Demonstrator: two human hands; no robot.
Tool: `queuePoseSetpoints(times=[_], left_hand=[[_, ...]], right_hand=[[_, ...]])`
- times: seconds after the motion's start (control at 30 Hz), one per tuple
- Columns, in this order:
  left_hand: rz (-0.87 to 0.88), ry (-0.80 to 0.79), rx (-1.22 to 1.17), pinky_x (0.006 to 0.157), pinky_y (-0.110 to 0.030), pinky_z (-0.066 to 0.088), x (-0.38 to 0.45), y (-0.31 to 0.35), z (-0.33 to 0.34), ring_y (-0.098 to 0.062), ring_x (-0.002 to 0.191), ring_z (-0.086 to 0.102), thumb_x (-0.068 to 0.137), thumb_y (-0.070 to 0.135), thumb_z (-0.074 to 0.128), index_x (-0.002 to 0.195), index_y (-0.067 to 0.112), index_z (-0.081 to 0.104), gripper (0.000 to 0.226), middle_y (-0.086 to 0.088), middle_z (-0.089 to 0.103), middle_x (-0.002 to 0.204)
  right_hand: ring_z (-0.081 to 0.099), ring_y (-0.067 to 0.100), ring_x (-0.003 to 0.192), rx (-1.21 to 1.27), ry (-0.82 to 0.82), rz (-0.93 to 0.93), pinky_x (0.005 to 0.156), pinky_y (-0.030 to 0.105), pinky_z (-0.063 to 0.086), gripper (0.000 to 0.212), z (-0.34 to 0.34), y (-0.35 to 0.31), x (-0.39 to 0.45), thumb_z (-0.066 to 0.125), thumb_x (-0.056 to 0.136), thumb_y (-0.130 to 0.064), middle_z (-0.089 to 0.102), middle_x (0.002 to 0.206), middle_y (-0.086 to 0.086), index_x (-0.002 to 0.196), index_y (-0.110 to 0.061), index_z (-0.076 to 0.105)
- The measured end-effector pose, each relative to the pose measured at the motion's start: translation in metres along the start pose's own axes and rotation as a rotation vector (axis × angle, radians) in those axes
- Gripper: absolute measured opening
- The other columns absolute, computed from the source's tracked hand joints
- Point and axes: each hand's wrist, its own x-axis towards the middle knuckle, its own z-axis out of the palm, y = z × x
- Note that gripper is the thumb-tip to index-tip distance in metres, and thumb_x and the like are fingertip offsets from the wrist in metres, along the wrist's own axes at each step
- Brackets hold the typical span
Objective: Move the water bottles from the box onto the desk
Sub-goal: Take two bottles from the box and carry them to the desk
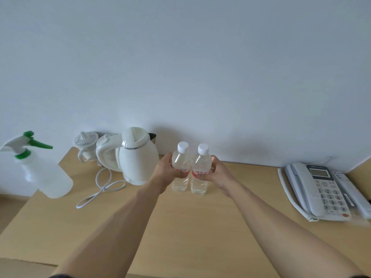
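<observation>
Bottles: two clear water bottles with white caps and red labels stand upright side by side, touching or nearly so, near the rear edge of the desk (pixel 200 227). Left bottle (pixel 180 169) is gripped at label height by the left hand (pixel 163 172), fingers curled round its outer side. Right bottle (pixel 200 171) is gripped likewise by the right hand (pixel 217 173). Whether the bases rest fully on the desk cannot be told. White kettle (pixel 138 157) stands just left of the left hand, its cord (pixel 100 189) looped in front. Small white cup (pixel 86 145) at rear left corner. Spray bottle (pixel 42 169) at left edge. Telephone (pixel 319 189) near right edge.
</observation>
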Motion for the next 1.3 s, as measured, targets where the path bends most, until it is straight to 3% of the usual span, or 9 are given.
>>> queuePoseSetpoints(times=[0.13, 0.37, 0.47, 0.6, 0.7, 0.83, 0.97, 1.07, 1.3], left_hand=[[0.0, 0.01, 0.021, 0.086, -0.032, 0.053, 0.007, -0.001, 0.002, -0.02, 0.103, 0.066, 0.065, -0.003, 0.089, 0.119, 0.015, 0.06, 0.064, -0.003, 0.071, 0.111], [0.022, -0.012, 0.191, 0.081, -0.03, 0.053, 0.004, 0.003, -0.002, -0.017, 0.102, 0.064, 0.067, 0.009, 0.089, 0.12, 0.021, 0.059, 0.061, 0.002, 0.068, 0.108], [0.057, -0.043, 0.285, 0.092, -0.038, 0.054, -0.003, 0.01, -0.005, -0.019, 0.108, 0.063, 0.07, 0.013, 0.088, 0.126, 0.024, 0.057, 0.065, 0.002, 0.067, 0.114], [0.2, 0.016, 0.45, 0.083, -0.02, 0.047, -0.013, 0.031, -0.013, -0.008, 0.102, 0.06, 0.071, 0.025, 0.088, 0.127, 0.029, 0.057, 0.064, 0.009, 0.064, 0.114], [0.343, 0.114, 0.59, 0.071, -0.005, 0.037, -0.017, 0.049, -0.018, 0.005, 0.085, 0.054, 0.075, 0.027, 0.087, 0.126, 0.03, 0.061, 0.057, 0.01, 0.062, 0.111], [0.4, 0.097, 0.75, 0.077, -0.033, 0.052, -0.018, 0.061, -0.014, -0.014, 0.078, 0.057, 0.077, 0.025, 0.085, 0.132, 0.032, 0.057, 0.063, 0.004, 0.063, 0.105], [0.448, 0.151, 1.071, 0.058, -0.028, 0.036, -0.017, 0.058, -0.007, -0.017, 0.08, 0.052, 0.076, 0.035, 0.084, 0.128, 0.034, 0.047, 0.064, 0.011, 0.059, 0.108], [0.491, 0.189, 1.093, 0.054, -0.027, 0.029, -0.012, 0.055, -0.005, -0.018, 0.074, 0.048, 0.074, 0.034, 0.087, 0.121, 0.028, 0.049, 0.06, 0.01, 0.063, 0.104], [0.46, 0.203, 1.103, 0.064, -0.036, 0.05, 0.018, 0.069, -0.005, -0.027, 0.083, 0.061, 0.077, 0.025, 0.085, 0.121, 0.022, 0.05, 0.056, 0.005, 0.063, 0.105]], right_hand=[[0.065, -0.012, 0.09, 0.02, -0.015, -0.002, 0.075, 0.015, 0.047, 0.054, -0.002, 0.0, 0.006, 0.089, 0.075, -0.013, 0.068, 0.109, -0.013, 0.113, -0.023, 0.053], [0.065, 0.0, 0.102, -0.025, -0.016, -0.017, 0.08, 0.017, 0.05, 0.059, -0.004, 0.001, 0.01, 0.088, 0.074, -0.009, 0.068, 0.11, -0.013, 0.116, -0.028, 0.053], [0.063, 0.007, 0.111, -0.151, -0.025, -0.021, 0.097, 0.036, 0.052, 0.075, -0.008, -0.01, 0.008, 0.089, 0.062, -0.025, 0.068, 0.115, -0.012, 0.127, -0.032, 0.052], [0.062, 0.006, 0.109, -0.323, 0.009, -0.077, 0.092, 0.035, 0.054, 0.069, -0.015, -0.029, 0.001, 0.086, 0.066, -0.032, 0.065, 0.115, -0.018, 0.126, -0.038, 0.052], [0.061, 0.01, 0.107, -0.454, 0.055, -0.153, 0.086, 0.032, 0.052, 0.061, -0.017, -0.041, -0.003, 0.085, 0.071, -0.029, 0.063, 0.11, -0.017, 0.121, -0.036, 0.052], [0.058, 0.02, 0.108, -0.573, 0.119, -0.259, 0.089, 0.039, 0.051, 0.054, -0.012, -0.047, -0.007, 0.082, 0.076, -0.021, 0.059, 0.113, -0.001, 0.123, -0.026, 0.056], [0.058, 0.02, 0.107, -0.598, 0.168, -0.308, 0.086, 0.036, 0.049, 0.051, -0.009, -0.045, -0.01, 0.082, 0.076, -0.022, 0.059, 0.111, -0.001, 0.122, -0.025, 0.058], [0.059, 0.018, 0.109, -0.596, 0.19, -0.317, 0.087, 0.034, 0.049, 0.053, -0.01, -0.043, -0.011, 0.083, 0.076, -0.024, 0.062, 0.115, -0.003, 0.123, -0.023, 0.057], [0.057, 0.022, 0.106, -0.615, 0.187, -0.316, 0.086, 0.036, 0.048, 0.057, -0.01, -0.042, -0.015, 0.083, 0.076, -0.019, 0.058, 0.112, 0.001, 0.124, -0.021, 0.054]])
